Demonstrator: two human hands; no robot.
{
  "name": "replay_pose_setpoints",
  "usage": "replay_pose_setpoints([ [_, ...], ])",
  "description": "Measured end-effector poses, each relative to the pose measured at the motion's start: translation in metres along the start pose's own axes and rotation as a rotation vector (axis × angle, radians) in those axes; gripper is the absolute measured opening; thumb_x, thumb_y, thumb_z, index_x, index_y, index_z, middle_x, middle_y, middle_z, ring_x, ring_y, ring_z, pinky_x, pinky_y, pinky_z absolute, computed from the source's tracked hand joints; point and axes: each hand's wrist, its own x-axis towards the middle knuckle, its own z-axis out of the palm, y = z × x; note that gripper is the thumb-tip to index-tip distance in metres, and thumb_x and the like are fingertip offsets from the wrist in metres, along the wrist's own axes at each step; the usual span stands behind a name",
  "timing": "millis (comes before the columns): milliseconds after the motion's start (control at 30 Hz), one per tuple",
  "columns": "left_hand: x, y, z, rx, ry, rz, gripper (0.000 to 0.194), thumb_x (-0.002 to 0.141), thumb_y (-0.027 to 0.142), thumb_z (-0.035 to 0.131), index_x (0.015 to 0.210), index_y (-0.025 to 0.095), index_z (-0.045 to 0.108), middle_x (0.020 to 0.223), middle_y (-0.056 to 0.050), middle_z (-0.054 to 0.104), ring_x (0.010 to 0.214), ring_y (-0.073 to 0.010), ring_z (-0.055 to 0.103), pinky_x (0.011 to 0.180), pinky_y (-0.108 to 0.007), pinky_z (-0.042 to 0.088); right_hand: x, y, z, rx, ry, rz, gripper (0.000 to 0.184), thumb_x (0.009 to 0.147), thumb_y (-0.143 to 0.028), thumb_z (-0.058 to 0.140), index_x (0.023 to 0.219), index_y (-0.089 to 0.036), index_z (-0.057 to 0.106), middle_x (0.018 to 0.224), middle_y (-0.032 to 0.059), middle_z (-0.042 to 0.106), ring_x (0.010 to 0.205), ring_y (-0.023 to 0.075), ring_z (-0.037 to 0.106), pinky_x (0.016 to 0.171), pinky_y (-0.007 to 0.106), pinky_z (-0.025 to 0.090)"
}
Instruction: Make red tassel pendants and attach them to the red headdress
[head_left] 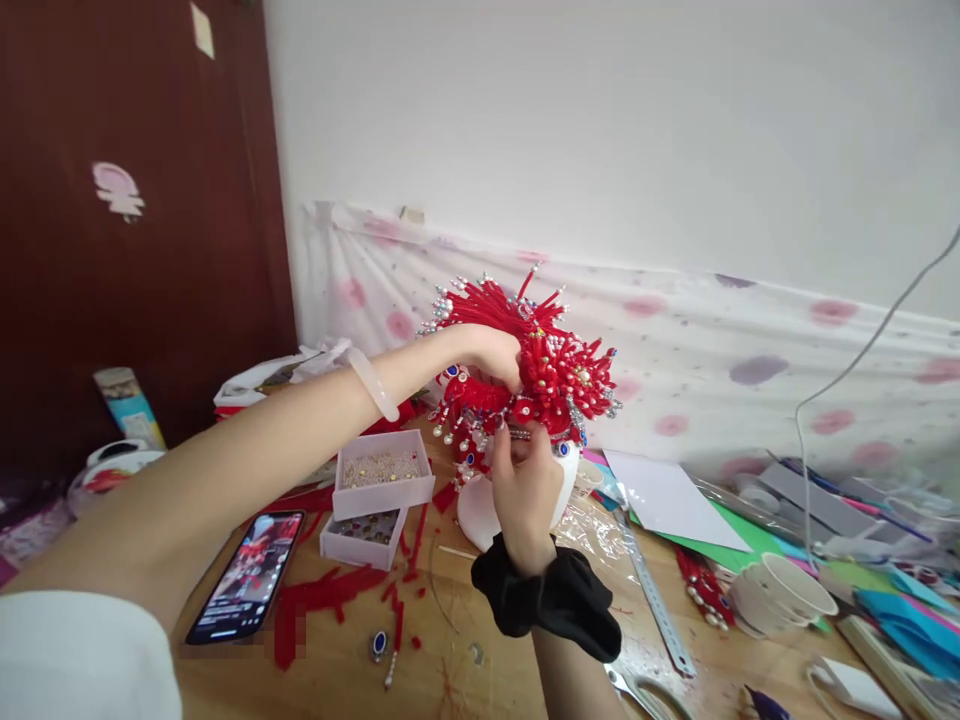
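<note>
White sleeve fabric (pixel 82 660) occupies the near left corner; scissors (pixel 621 684) lie at the near edge of the tabletop (pixel 427 690). Beyond them, a lit phone (pixel 247 575) rests left of a loose blue-stone ornament (pixel 379 645). A black scrunchie (pixel 547 600) encircles the right wrist. Right hand (pixel 527 490): thumb and fingers touch the lower band of the red headdress (pixel 562 375) – closure on it cannot be told. Left hand (pixel 495 352): above the right, fingertips hidden among the red strands – grip cannot be told. The headdress sits on a white form (pixel 476 510), right of two stacked trays (pixel 386 499) and left of a metal ruler (pixel 660 595). Patterned sheeting (pixel 675 360) covers the lower wall (pixel 600 130) behind.
</note>
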Motion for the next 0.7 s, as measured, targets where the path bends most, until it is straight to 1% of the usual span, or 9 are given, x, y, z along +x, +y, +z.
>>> replay_pose_setpoints([
  [67,-0.001,0.0,0.0,0.016,0.025,0.005,0.013,0.053,0.017,0.065,0.06,0.018,0.055,0.061,0.002,0.052,0.06,-0.0134,0.045,0.061,-0.03,0.037,0.001,-0.002,0.004,-0.038,0.023,-0.009,0.034,0.093,-0.048,0.046,0.094,-0.017,0.062,0.063,0.0068,0.07,0.054,0.0226,0.064,0.052,0.029,0.035],
  [133,-0.003,-0.001,0.0,0.031,0.049,0.003,0.013,0.054,0.019,0.066,0.058,0.018,0.054,0.059,0.002,0.052,0.059,-0.014,0.046,0.06,-0.03,0.037,0.002,-0.003,0.006,-0.054,0.015,-0.006,0.032,0.093,-0.047,0.047,0.088,-0.018,0.061,0.061,0.0063,0.069,0.052,0.0219,0.063,0.051,0.029,0.033],
  [267,-0.006,-0.005,0.0,0.025,0.08,-0.007,0.014,0.058,0.023,0.069,0.059,0.018,0.055,0.055,0.002,0.05,0.056,-0.0134,0.046,0.057,-0.029,0.038,0.001,-0.002,0.003,-0.035,-0.015,0.025,0.032,0.092,-0.046,0.048,0.08,-0.02,0.06,0.059,0.0057,0.068,0.052,0.0209,0.063,0.051,0.029,0.035],
  [367,-0.007,-0.007,0.001,0.02,0.111,-0.013,0.015,0.058,0.023,0.07,0.057,0.018,0.056,0.055,0.002,0.051,0.055,-0.0132,0.045,0.058,-0.03,0.038,0.001,-0.001,-0.002,0.018,-0.082,0.051,0.034,0.092,-0.05,0.049,0.085,-0.019,0.061,0.056,0.004,0.066,0.05,0.0206,0.062,0.051,0.029,0.037],
  [467,-0.007,-0.005,0.002,0.006,0.13,-0.008,0.015,0.058,0.022,0.07,0.055,0.017,0.056,0.055,0.001,0.052,0.056,-0.0136,0.045,0.058,-0.03,0.036,0.002,-0.001,-0.004,0.093,-0.157,0.075,0.032,0.088,-0.05,0.056,0.091,-0.018,0.058,0.056,0.0022,0.066,0.051,0.0204,0.064,0.051,0.028,0.041],
  [600,-0.008,-0.004,0.006,-0.065,0.134,0.014,0.014,0.059,0.019,0.07,0.056,0.017,0.057,0.054,0.003,0.052,0.057,-0.0123,0.045,0.056,-0.027,0.034,0.003,0.004,-0.001,0.128,-0.125,0.07,0.029,0.086,-0.046,0.059,0.09,-0.018,0.057,0.06,0.0025,0.068,0.051,0.0196,0.065,0.05,0.028,0.044],
  [700,-0.008,-0.004,0.007,-0.125,0.135,0.016,0.013,0.059,0.016,0.069,0.056,0.017,0.056,0.053,0.005,0.05,0.057,-0.0111,0.044,0.057,-0.026,0.034,0.002,0.008,-0.001,0.196,-0.109,0.088,0.028,0.084,-0.045,0.06,0.092,-0.018,0.057,0.053,-0.002,0.063,0.046,0.0177,0.062,0.049,0.027,0.045],
])
